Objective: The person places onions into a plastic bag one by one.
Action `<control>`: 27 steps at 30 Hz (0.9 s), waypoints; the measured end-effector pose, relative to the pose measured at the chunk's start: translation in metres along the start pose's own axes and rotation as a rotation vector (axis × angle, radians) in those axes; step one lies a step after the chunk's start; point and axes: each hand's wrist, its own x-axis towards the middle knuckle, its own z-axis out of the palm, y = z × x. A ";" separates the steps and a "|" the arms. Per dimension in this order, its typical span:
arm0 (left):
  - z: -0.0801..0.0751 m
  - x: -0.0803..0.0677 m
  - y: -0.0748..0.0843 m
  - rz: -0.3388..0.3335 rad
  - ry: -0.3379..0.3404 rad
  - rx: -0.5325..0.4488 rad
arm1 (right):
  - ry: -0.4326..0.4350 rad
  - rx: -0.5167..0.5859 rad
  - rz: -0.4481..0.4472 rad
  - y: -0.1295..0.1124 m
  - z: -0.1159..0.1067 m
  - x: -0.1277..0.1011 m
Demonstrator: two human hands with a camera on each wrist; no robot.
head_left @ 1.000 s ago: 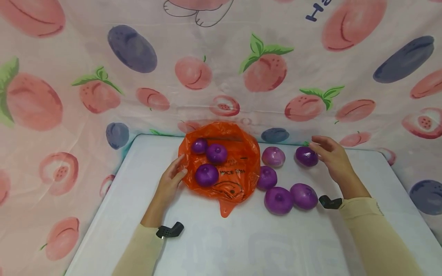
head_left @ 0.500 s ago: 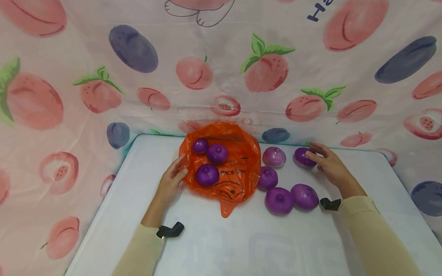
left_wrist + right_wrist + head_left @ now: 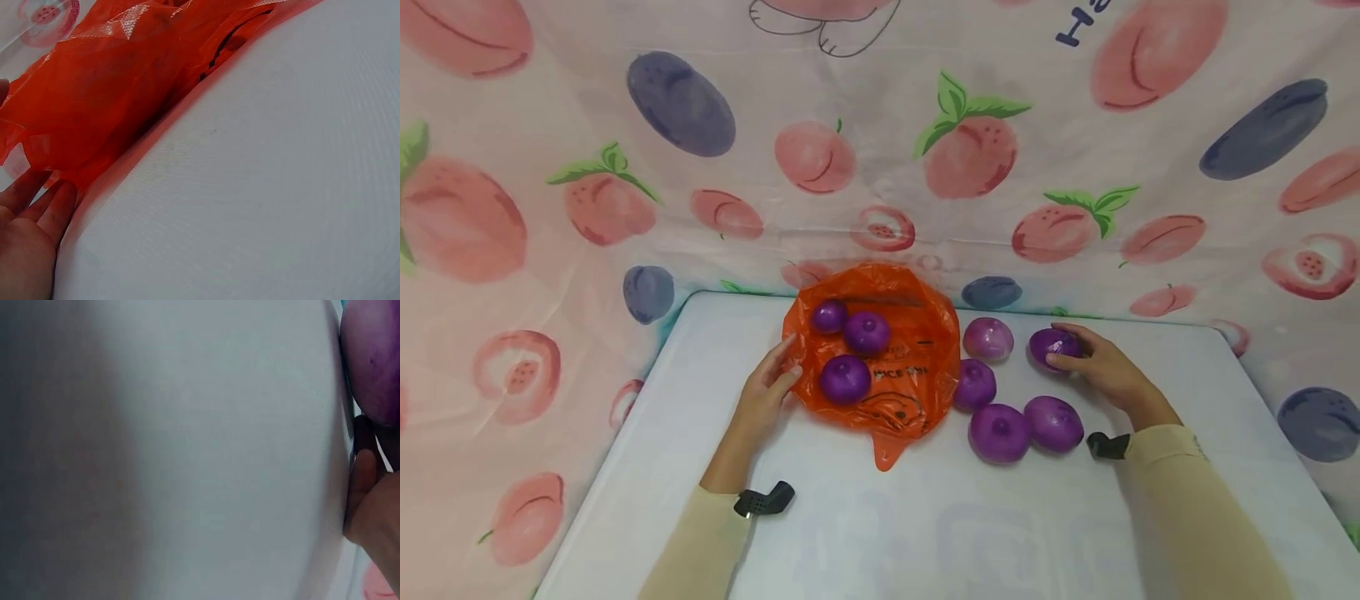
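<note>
In the head view, my left hand (image 3: pixel 767 392) holds the left rim of an open orange plastic bag (image 3: pixel 906 400), thumb and fingers at its edge. Three round purple onion-like vegetables lie inside, one of them a larger one (image 3: pixel 846 379). On the right, my right hand (image 3: pixel 1105 367) grips a glossy, dark purple round vegetable (image 3: pixel 1048 347), thumb in front and the other fingers mostly hidden behind. The left wrist view shows fingers (image 3: pixel 56 209) against the crumpled bag (image 3: pixel 94 106). Only part of a purple vegetable (image 3: pixel 378 362) appears in the right wrist view, above the hand.
Between bag and right hand sit a pinkish-purple round one (image 3: pixel 988 338) and a purple one (image 3: pixel 976 386) beside the bag's edge. Nearer the front are two larger ones (image 3: pixel 1000 433) (image 3: pixel 1053 424), side by side. A fruit-print curtain (image 3: pixel 820 225) hangs behind the white table (image 3: pixel 865 533).
My right hand has closed around the dark purple vegetable, which has shifted slightly left and tipped, its green top no longer showing. My left hand stays at the bag's rim.
</note>
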 end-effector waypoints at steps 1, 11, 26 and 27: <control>0.000 0.000 0.000 0.000 -0.001 -0.011 | -0.007 0.007 -0.001 0.001 0.000 0.000; -0.001 0.000 0.000 0.010 0.002 0.001 | -0.014 0.057 -0.005 0.002 0.000 0.000; -0.001 0.000 0.001 0.010 -0.002 -0.006 | 0.028 0.081 -0.047 0.007 0.002 -0.004; -0.001 0.000 0.001 0.009 -0.001 -0.007 | 0.030 0.093 -0.046 0.007 0.003 -0.004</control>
